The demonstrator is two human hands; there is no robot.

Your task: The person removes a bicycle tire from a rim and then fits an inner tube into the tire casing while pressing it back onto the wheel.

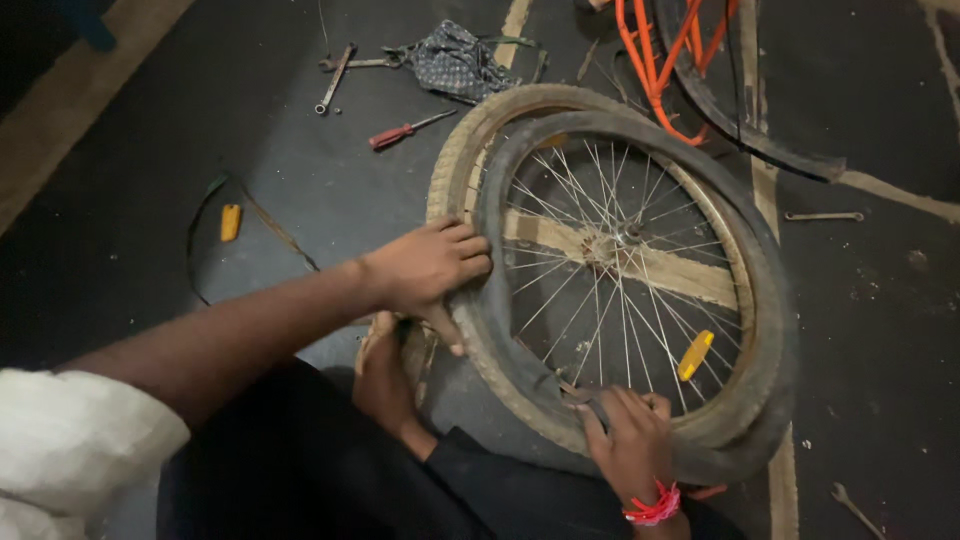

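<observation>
1. Bicycle wheel lying flat on the dark floor, toward its middle, thin spokes fanning from the hub, yellow reflector clipped among them.
2. Black tyre half seated round the rim, loose and twisted along the near side; a second, tan tyre underneath.
3. Left hand pressed on the tyre's left edge, fingers curled over the rubber, thumb tucked beneath.
4. Right hand at the near edge, fingers closed round the tyre bead, red thread band at the wrist.
5. Probably stiff yet bendable rubber, grippy rather than slick; rim light but rigid; best held at the tyre's edge, away from the delicate spokes.
6. Toward the floor's far edge: red-handled screwdriver, spanner, crumpled cloth, orange bicycle frame.
</observation>
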